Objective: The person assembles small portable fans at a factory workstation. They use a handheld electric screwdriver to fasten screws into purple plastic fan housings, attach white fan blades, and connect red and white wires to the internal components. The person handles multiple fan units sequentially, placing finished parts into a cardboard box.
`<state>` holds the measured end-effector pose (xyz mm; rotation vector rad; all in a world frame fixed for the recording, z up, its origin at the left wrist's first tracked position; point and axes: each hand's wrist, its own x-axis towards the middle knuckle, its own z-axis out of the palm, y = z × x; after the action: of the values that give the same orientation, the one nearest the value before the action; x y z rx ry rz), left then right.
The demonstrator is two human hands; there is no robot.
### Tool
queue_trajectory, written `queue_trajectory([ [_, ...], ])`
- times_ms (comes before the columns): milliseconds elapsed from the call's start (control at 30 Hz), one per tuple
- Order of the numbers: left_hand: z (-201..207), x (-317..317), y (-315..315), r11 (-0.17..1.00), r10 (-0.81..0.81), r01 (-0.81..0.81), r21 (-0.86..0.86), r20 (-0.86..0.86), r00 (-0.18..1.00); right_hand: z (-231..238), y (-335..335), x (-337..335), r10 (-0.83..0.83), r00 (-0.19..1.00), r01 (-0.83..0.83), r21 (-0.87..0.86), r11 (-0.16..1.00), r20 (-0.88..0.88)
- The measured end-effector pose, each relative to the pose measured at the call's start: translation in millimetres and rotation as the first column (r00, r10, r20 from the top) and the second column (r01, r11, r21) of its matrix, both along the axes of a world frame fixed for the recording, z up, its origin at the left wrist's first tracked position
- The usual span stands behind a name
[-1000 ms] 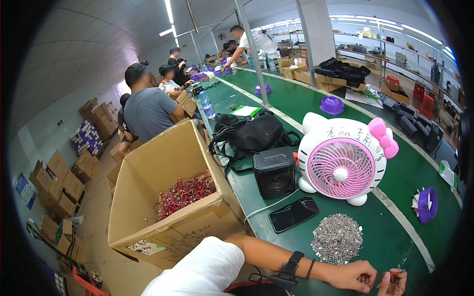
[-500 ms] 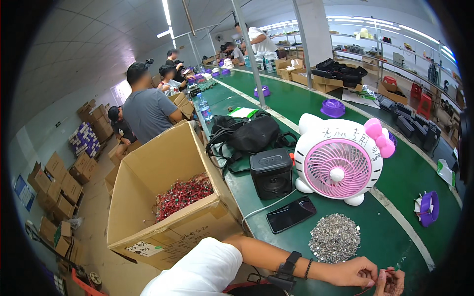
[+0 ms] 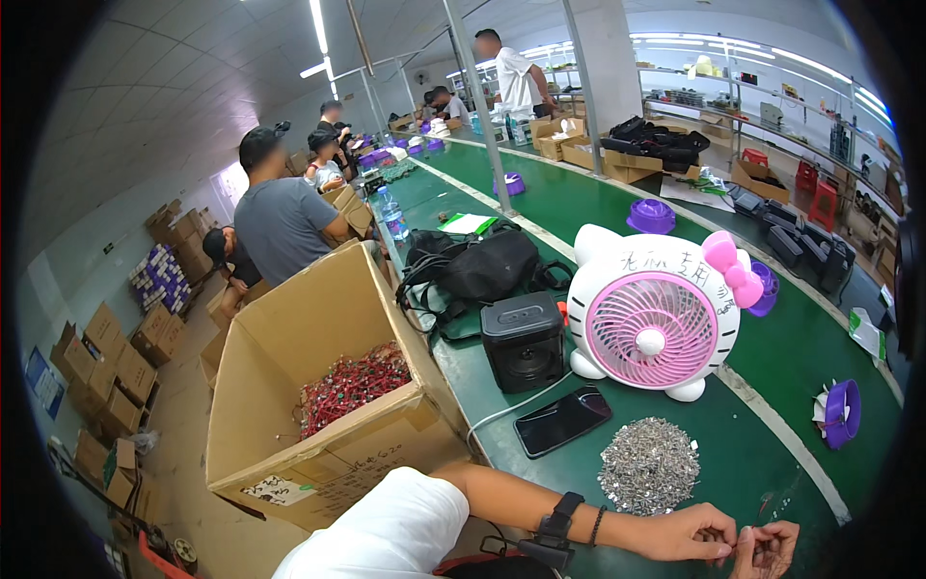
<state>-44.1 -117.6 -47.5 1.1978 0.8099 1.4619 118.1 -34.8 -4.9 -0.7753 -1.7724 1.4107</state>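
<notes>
At the lower right, my left hand [image 3: 690,534] comes in over the green work surface, with a black wrist strap and a dark beaded bracelet on its arm. Its thumb and fingertips are pinched together. My right hand [image 3: 769,550] is close beside it, fingers curled and also pinching. Whatever sits between the fingertips is too small to make out. A heap of small silvery metal parts [image 3: 650,466] lies just beyond my left wrist. Past my right fingertips, a short bit of red wire [image 3: 764,504] seems to lie on the surface.
A black phone [image 3: 562,421], black speaker [image 3: 524,342] and white-pink cat-shaped fan [image 3: 651,318] stand beyond the heap. An open carton [image 3: 318,473] of red wired parts [image 3: 355,389] is at my left. Purple bowls [image 3: 842,415] sit along the green line. Co-workers [image 3: 289,212] are farther off.
The red wire seen between my hands is no longer visible there; a reddish bit shows beyond them. Both hands keep nearly the same place. A far co-worker in white stands more upright.
</notes>
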Motion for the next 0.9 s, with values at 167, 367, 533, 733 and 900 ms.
queue_trajectory([
  [167,-4,-5,1,0.996,0.084,-0.085,-0.003,-0.131,0.988,0,-1,-5,-0.006,1.0,0.008,0.053,0.999,-0.024],
  [367,-6,-7,1,0.991,0.136,-0.136,0.017,-0.176,0.975,11,-8,-9,0.014,0.999,-0.015,0.034,0.999,0.036],
  [533,-6,-6,1,0.994,0.105,-0.103,0.021,-0.153,0.983,13,-7,-9,0.09,0.991,-0.102,0.122,0.987,0.101],
  [733,-3,-3,0,0.978,0.182,-0.156,0.139,-0.202,0.962,5,-2,-5,0.058,0.987,-0.078,0.137,0.987,0.147],
  [900,-2,-4,0,0.993,0.11,-0.101,0.066,-0.168,0.98,1,-1,-2,0.081,0.992,-0.083,0.018,0.996,0.098],
])
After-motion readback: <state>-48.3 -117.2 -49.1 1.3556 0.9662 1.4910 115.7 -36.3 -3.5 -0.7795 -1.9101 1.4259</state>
